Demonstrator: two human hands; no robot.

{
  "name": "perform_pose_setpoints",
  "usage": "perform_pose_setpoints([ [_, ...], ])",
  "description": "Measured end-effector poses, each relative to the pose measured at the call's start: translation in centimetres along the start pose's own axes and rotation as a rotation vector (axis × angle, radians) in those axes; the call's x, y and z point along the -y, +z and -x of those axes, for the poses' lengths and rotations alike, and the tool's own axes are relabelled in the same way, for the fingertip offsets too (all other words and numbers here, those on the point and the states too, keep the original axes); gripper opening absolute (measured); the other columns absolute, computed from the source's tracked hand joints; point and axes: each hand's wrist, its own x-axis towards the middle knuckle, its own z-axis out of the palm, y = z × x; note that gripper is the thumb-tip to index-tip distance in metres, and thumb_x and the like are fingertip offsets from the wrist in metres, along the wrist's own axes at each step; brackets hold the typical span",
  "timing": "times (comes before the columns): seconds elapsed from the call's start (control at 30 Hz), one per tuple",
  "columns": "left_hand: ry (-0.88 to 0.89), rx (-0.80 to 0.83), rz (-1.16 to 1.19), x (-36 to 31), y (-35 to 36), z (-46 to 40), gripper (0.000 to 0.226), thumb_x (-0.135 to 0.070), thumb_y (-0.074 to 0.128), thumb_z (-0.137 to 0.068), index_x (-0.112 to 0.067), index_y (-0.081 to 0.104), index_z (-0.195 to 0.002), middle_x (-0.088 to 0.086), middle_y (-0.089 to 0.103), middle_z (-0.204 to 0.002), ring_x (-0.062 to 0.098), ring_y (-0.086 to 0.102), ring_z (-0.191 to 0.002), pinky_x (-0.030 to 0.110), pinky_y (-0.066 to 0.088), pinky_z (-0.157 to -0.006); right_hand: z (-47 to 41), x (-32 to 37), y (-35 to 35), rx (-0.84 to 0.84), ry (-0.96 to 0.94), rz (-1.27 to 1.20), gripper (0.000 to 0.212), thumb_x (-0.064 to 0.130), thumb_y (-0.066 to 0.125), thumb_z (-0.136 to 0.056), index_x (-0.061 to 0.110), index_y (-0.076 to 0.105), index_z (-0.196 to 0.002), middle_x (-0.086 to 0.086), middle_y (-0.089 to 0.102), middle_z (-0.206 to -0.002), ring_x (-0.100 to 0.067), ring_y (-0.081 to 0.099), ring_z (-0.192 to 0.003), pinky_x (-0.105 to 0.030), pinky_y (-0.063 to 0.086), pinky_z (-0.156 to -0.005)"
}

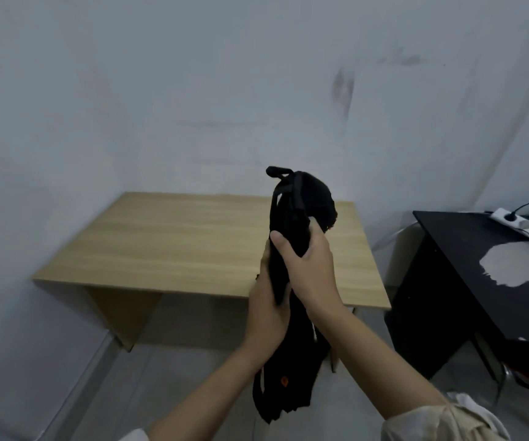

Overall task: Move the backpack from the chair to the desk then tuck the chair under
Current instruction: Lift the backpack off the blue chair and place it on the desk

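A black backpack [301,205] hangs in the air in front of me, its top above the right part of the light wooden desk [177,243] and its lower end [285,386] dangling below the desk's front edge. My right hand [307,268] grips its middle from the right. My left hand [266,313] grips it just below from the left. A small orange mark shows near the bag's bottom. No chair is in view.
A grey wall stands behind the desk. To the right is a black table [466,265] with a worn pale patch and a white power strip [524,227] with a plugged cable. Grey tiled floor lies below.
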Motion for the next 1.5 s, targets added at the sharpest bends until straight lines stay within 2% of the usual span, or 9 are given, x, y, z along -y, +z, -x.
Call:
perform_pose_setpoints([
  [0.1, 0.024, -0.071, 0.018, 0.4, -0.9, -4.6, 0.052, -0.019, 0.054, -0.095, -0.033, 0.036, -0.142, -0.034, 0.057, -0.120, -0.014, 0.057, -0.108, 0.001, 0.045, -0.083, -3.2, -0.5, -0.4, 0.096, -0.079, 0.002, 0.025, 0.034, 0.065, -0.089, 0.018, 0.053, -0.104, 0.004, 0.064, -0.100, -0.009, 0.062, -0.096, -0.035, 0.053, -0.087],
  [0.23, 0.058, -0.131, 0.040, 0.6, -2.2, -9.1, 0.038, -0.018, 0.053, -0.095, -0.028, 0.049, -0.132, -0.028, 0.061, -0.114, -0.013, 0.058, -0.107, 0.006, 0.048, -0.088, -6.3, -4.3, -1.9, -0.036, -0.065, -0.024, 0.033, 0.039, 0.061, -0.091, 0.026, 0.050, -0.119, 0.008, 0.047, -0.139, -0.009, 0.044, -0.131, -0.040, 0.039, -0.109],
  [0.33, 0.081, -0.144, 0.065, 1.0, -2.9, -12.5, 0.036, -0.009, 0.051, -0.096, -0.022, 0.053, -0.129, -0.010, 0.065, -0.119, -0.002, 0.058, -0.114, 0.020, 0.047, -0.100, -7.9, -8.8, -3.6, -0.238, 0.103, 0.002, 0.059, 0.055, 0.062, -0.081, 0.031, 0.040, -0.130, 0.009, 0.038, -0.142, -0.005, 0.034, -0.132, -0.039, 0.031, -0.115],
  [0.47, 0.130, -0.105, 0.112, 1.5, -3.4, -16.3, 0.032, -0.009, 0.053, -0.095, -0.019, 0.055, -0.125, -0.002, 0.066, -0.117, 0.008, 0.061, -0.113, 0.023, 0.048, -0.100, -9.1, -15.4, -4.9, -0.192, 0.415, -0.083, 0.089, 0.062, 0.062, -0.071, 0.034, 0.021, -0.146, -0.002, 0.026, -0.155, -0.020, 0.030, -0.140, -0.036, 0.033, -0.108],
  [0.7, 0.133, -0.059, 0.118, 5.3, -2.0, -23.6, 0.029, -0.007, 0.053, -0.095, -0.018, 0.058, -0.121, -0.009, 0.067, -0.110, 0.008, 0.062, -0.108, 0.015, 0.047, -0.093, -15.0, -22.7, -4.6, 0.013, 0.546, -0.248, 0.060, 0.061, 0.056, -0.081, 0.035, 0.042, -0.133, 0.004, 0.051, -0.138, -0.018, 0.054, -0.119, -0.046, 0.042, -0.105],
  [1.03, -0.118, 0.002, 0.019, 14.1, 5.0, -37.6, 0.028, -0.015, 0.058, -0.092, -0.042, 0.063, -0.101, -0.017, 0.070, -0.099, 0.000, 0.065, -0.097, 0.015, 0.048, -0.082, -27.0, -30.1, -5.3, -0.350, 0.574, 0.104, 0.029, 0.044, 0.046, -0.097, 0.016, 0.052, -0.103, -0.002, 0.060, -0.092, -0.023, 0.058, -0.083, -0.040, 0.045, -0.072],
  [1.2, -0.188, 0.117, -0.134, 18.5, 9.8, -43.9, 0.028, -0.004, 0.055, -0.091, -0.018, 0.060, -0.115, -0.008, 0.068, -0.102, 0.020, 0.063, -0.104, 0.005, 0.042, -0.068, -33.0, -33.7, -8.4, -0.430, 0.680, 0.210, 0.025, 0.034, 0.043, -0.100, 0.010, 0.047, -0.096, -0.018, 0.061, -0.095, -0.027, 0.054, -0.076, -0.040, 0.042, -0.066],
  [1.4, -0.192, 0.443, -0.373, 21.6, 14.1, -49.6, 0.066, -0.011, 0.054, -0.095, -0.009, 0.018, -0.149, 0.011, 0.033, -0.153, 0.029, 0.030, -0.142, 0.040, 0.030, -0.116, -40.8, -35.7, -10.8, -0.155, 0.749, 0.119, 0.040, 0.034, 0.042, -0.101, 0.018, 0.035, -0.137, -0.015, 0.052, -0.135, -0.032, 0.055, -0.116, -0.048, 0.045, -0.101],
  [1.5, -0.301, 0.593, -0.509, 24.1, 14.9, -49.5, 0.074, -0.024, 0.052, -0.098, -0.012, 0.004, -0.152, 0.012, 0.008, -0.162, 0.026, 0.006, -0.150, 0.040, 0.014, -0.123, -42.0, -36.5, -10.6, -0.020, 0.679, 0.269, 0.056, 0.026, 0.054, -0.096, 0.016, 0.028, -0.145, -0.015, 0.043, -0.145, -0.033, 0.047, -0.128, -0.041, 0.041, -0.103],
])
